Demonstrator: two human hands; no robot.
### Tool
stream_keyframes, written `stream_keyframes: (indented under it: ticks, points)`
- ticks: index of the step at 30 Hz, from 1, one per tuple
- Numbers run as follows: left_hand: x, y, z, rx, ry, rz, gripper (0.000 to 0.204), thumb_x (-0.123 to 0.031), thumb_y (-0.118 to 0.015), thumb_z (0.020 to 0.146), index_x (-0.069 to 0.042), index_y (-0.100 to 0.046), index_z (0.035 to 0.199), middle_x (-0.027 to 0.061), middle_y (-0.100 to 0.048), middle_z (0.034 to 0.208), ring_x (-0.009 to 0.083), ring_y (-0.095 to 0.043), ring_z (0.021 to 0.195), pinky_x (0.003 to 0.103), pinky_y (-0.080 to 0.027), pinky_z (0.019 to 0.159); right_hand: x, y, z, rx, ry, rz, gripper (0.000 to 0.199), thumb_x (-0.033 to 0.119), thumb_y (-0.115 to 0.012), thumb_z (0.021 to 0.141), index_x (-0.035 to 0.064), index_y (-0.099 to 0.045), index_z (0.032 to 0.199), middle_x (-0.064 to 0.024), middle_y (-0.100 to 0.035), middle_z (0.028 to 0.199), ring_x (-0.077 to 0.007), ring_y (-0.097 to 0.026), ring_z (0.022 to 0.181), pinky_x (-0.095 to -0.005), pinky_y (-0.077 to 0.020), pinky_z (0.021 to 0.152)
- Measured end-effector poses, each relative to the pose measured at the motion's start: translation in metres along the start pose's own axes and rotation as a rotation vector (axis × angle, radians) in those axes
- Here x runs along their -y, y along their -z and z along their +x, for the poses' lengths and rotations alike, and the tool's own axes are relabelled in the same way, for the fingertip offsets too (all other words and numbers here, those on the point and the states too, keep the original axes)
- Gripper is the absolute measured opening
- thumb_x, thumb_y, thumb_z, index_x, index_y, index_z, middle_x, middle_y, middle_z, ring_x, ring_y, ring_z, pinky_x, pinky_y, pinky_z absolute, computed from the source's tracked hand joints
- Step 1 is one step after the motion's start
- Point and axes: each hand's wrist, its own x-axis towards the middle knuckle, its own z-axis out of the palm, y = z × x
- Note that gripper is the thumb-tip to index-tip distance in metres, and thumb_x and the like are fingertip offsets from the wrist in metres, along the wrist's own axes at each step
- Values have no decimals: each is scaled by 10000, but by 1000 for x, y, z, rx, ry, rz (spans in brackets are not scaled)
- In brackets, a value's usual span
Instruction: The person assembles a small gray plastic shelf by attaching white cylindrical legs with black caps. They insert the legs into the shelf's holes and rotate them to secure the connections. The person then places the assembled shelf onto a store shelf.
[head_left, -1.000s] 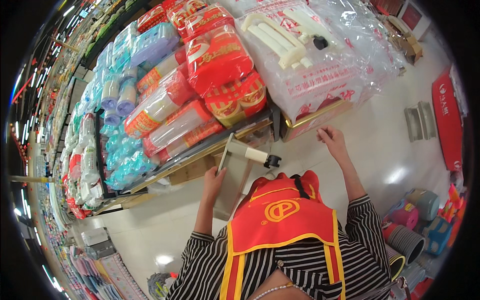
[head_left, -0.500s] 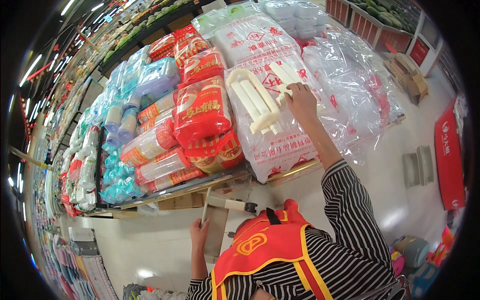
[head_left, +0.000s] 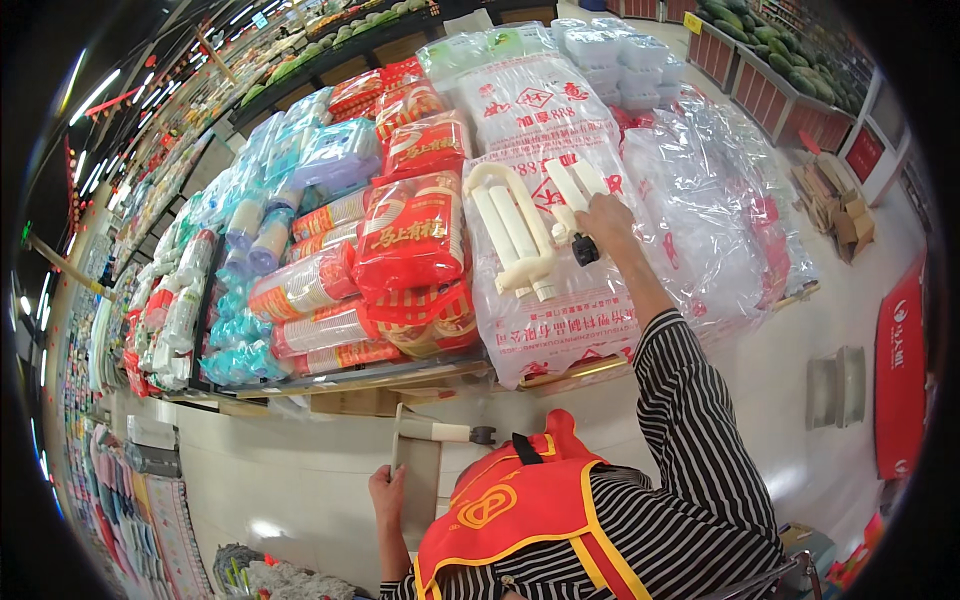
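My right hand (head_left: 606, 220) is closed on a cream plastic piece with a long flat bar (head_left: 574, 186), over the stacked clear plastic bag packs. A black fitting (head_left: 585, 249) shows just below its fingers. Close to its left, a cream plastic frame with long parallel bars (head_left: 515, 235) lies on the packs (head_left: 540, 330). Low on the left, my left hand (head_left: 387, 490) grips the edge of a flat pale board (head_left: 428, 480), held in front of the shelf. A cream tube with a black end (head_left: 455, 433) sticks out beside the board toward my red apron.
Red packs of paper cups (head_left: 412, 230) and blue-teal wrapped goods (head_left: 330, 155) fill the display's left side. White plastic tubs (head_left: 620, 60) stand at the back. Flattened cardboard (head_left: 838, 205), a grey stool (head_left: 836, 386) and a red panel (head_left: 900, 370) are on the right.
The black fitting under my right hand has come into sight as the hand turned. The board and my left hand sit slightly lower; the whole view has shifted a little.
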Motion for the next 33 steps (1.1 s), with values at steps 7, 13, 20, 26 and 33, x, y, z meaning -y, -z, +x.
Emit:
stream_keyframes:
  ticks: [7,13,20,26,33]
  points:
    - [11,3,5,-47,-48,-16,313,-156,-649,824,-5,-473,613,-43,-367,527,59,-289,529,293,-242,442,-7,-24,11,-147,101,-50,453,388,-660,777,-2,-636,1006,-188,-664,947,-298,-660,829,-386,-525,781]
    - [21,-2,11,-55,-51,-14,302,-163,-660,809,18,-498,629,-17,-373,517,74,-304,521,308,-260,444,-30,10,20,-20,115,853,412,333,-549,889,-45,-621,1037,-98,-642,748,-186,-620,696,-331,-503,645]
    - [30,-10,19,-33,-51,-38,278,-167,-659,811,28,-531,661,-9,-406,526,68,-345,522,290,-293,449,-25,14,4,25,203,924,379,307,-532,913,-44,-615,1028,-90,-631,777,-139,-626,658,-279,-508,592]
    - [30,-16,24,-21,-54,-73,264,-169,-660,807,27,-544,672,0,-405,525,72,-348,516,293,-301,450,-21,-15,8,-362,385,243,300,230,-594,867,3,-598,1063,-152,-640,864,-342,-627,801,-409,-508,729]
    - [11,-5,16,-53,-58,30,238,-164,-660,804,28,-573,694,-9,-446,539,67,-361,509,286,-309,448,30,-15,-28,-80,314,-231,334,359,-567,875,43,-635,958,-119,-654,897,-293,-652,836,-408,-523,746]
